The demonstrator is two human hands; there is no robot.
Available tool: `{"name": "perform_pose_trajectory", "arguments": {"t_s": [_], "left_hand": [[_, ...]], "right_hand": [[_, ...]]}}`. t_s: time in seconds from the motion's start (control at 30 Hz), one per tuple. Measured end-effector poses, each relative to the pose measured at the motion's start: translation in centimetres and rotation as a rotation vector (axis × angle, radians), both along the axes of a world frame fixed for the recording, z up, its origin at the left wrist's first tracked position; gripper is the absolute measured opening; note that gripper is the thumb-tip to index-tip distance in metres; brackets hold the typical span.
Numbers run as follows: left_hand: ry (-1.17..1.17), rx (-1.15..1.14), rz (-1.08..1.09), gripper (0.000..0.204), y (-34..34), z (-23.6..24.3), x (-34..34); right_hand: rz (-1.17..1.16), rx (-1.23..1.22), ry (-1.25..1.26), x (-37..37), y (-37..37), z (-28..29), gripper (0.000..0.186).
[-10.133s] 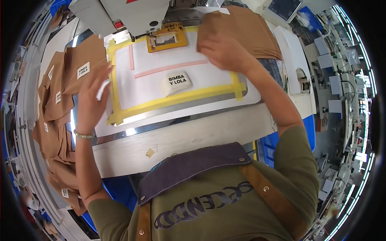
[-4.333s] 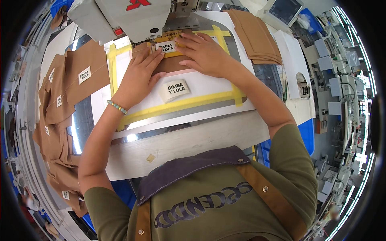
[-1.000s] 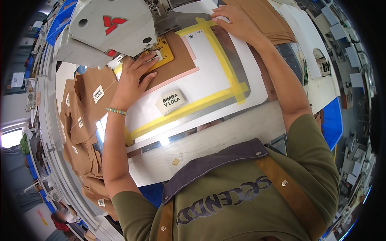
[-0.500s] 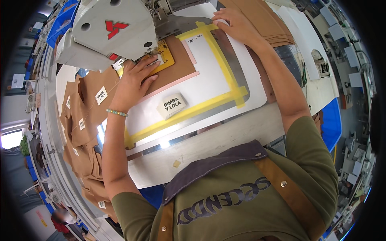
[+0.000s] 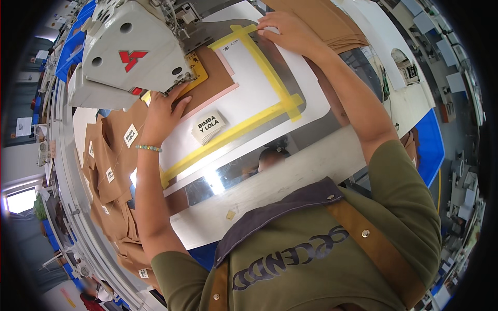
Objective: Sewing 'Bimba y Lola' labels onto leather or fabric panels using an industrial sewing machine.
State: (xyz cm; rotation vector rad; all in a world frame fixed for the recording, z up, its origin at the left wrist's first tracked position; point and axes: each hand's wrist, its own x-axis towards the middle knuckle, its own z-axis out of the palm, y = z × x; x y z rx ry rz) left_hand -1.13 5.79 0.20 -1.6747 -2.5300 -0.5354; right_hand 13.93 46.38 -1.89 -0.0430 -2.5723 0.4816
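My left hand (image 5: 167, 111) lies with fingers spread on a brown piece (image 5: 215, 75), its fingertips close under the sewing head (image 5: 132, 57) and partly hidden, beside a yellow frame (image 5: 199, 70). The brown piece sits along pink strips (image 5: 223, 93) on a white board (image 5: 257, 106) bordered with yellow tape. My right hand (image 5: 288, 36) rests at the board's far right corner, fingers loosely bent and apart on its edge, holding nothing I can see. A stack of white printed labels (image 5: 207, 127) lies on the board below my left hand.
Brown pieces with white labels (image 5: 104, 171) pile along the left, and more (image 5: 332, 23) are stacked at the back right. A blue bin (image 5: 430, 145) sits beyond the table's right edge. Another person (image 5: 96, 293) is blurred at the lower left edge.
Since ten seconds ago the brown piece came under the head. My right hand shifted from pressing there to the far right corner. Lately only the view has turned slightly; my hands stay put.
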Motion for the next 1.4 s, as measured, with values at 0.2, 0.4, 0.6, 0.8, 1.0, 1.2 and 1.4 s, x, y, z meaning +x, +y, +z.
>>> {"name": "perform_pose_trajectory", "arguments": {"t_s": [0.2, 0.4, 0.6, 0.8, 1.0, 1.2, 1.4], "left_hand": [[-0.131, 0.050, 0.208, 0.061, -2.7, -0.2, 0.6], [-0.180, 0.088, 0.122, 0.069, -6.8, -0.8, -1.0], [-0.236, 0.109, 0.121, 0.061, -7.3, -0.6, -0.8], [-0.066, 0.120, 0.128, 0.037, -5.0, -0.6, 1.6], [0.309, 0.093, -0.068, 0.020, -2.6, -0.6, 3.9], [0.356, 0.059, -0.104, 0.024, -4.3, 0.4, 4.3], [0.407, -0.080, 0.280, 0.022, -13.4, -1.3, 0.8]], "right_hand": [[0.006, -0.047, -0.100, 1.0, -0.3, 1.7, 0.032], [0.042, -0.099, 0.088, 1.4, 0.9, 3.8, 0.031], [0.029, -0.444, 0.081, 7.4, 0.8, 12.8, 0.028], [-0.207, 0.082, -0.199, 10.7, 4.7, 9.7, 0.032], [-0.374, 0.431, -0.306, 11.2, 4.8, 4.6, 0.028], [-0.426, 0.476, -0.336, 10.0, 5.5, 3.3, 0.024], [-0.399, 0.429, -0.070, 10.6, 6.3, 3.7, 0.019]]}}
